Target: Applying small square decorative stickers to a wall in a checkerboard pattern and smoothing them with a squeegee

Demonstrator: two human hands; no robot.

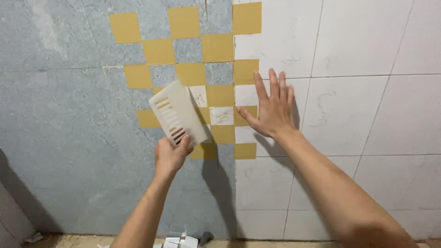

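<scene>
White plastic slotted scraper [177,112] sits clenched in the left hand [171,155], its blade over the mustard-yellow checkered square stickers [217,47] on the grey-blue wall [69,115]. Right hand [274,110] lies flat, fingers spread, gripping nothing, on white wall tiles [349,110]. Best to keep the blade shallow and press evenly.

Both forearms are bare to the frame edge, and the hands [220,131] carry no gloves, rings or watch.
</scene>
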